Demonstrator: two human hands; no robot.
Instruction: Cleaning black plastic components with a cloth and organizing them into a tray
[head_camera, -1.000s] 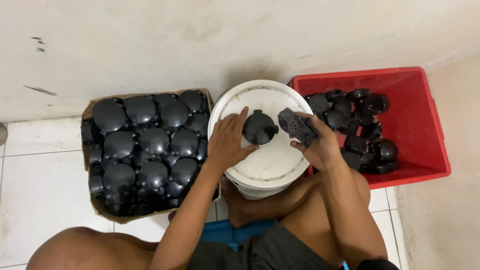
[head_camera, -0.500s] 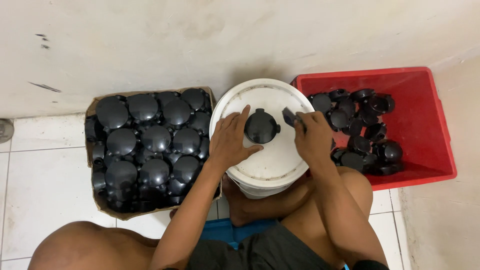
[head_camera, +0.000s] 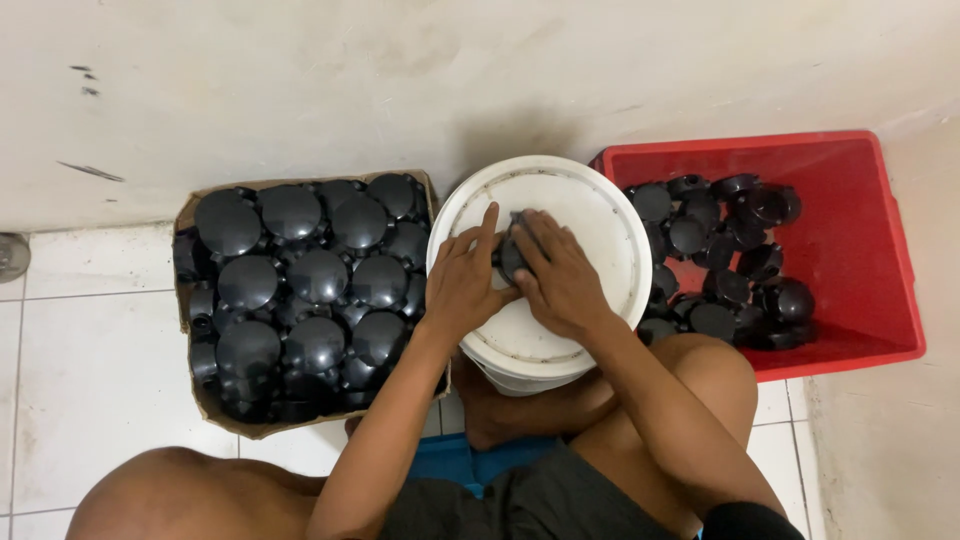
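Black part (head_camera: 508, 258) flat on white bucket lid (head_camera: 590, 215), lid serving as work surface. Left hand (head_camera: 462, 280) braces part's left edge, fingers curled against it. Right hand (head_camera: 560, 275) pressed flat on top, hiding most; whether it grips anything, cannot tell. Box (head_camera: 300, 290) left, red crate (head_camera: 850, 230) right, both holding similar parts within reach.

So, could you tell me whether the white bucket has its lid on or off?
On. The white lid covers the bucket's whole top, and both hands, left and right, rest on it around a black round part.
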